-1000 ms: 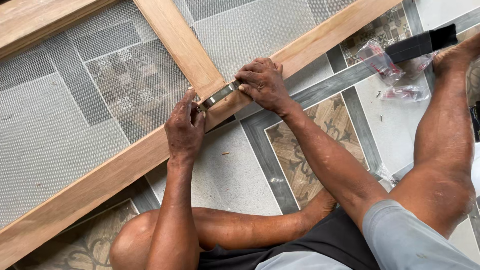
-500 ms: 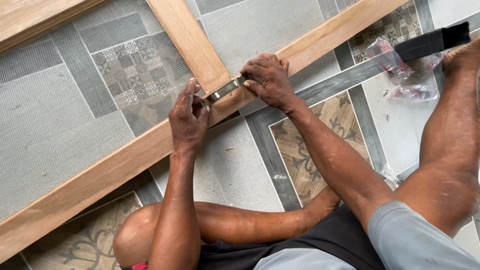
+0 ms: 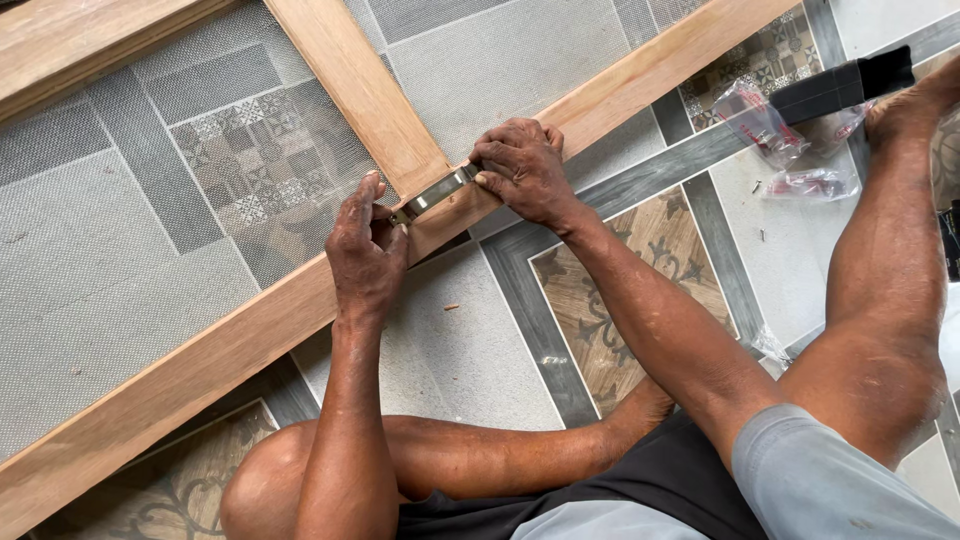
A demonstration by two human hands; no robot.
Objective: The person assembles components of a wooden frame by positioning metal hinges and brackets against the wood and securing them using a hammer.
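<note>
A wooden frame [image 3: 200, 350] with grey mesh lies on the tiled floor, a cross rail [image 3: 355, 85] meeting its long rail. A shiny metal hinge [image 3: 435, 193] lies along the long rail at that joint. My left hand [image 3: 365, 250] pinches the hinge's left end with thumb and fingers. My right hand [image 3: 520, 165] presses on its right end, fingers curled over the rail.
My bare legs are folded on the floor, one knee [image 3: 880, 380] raised at right. Clear plastic packets [image 3: 770, 130] and a long black tool [image 3: 840, 85] lie at the upper right, with small screws [image 3: 762, 235] scattered on the tiles.
Both hands stay on the hinge at the joint. The view has shifted slightly, so the frame and hands sit a little lower and to the right.
</note>
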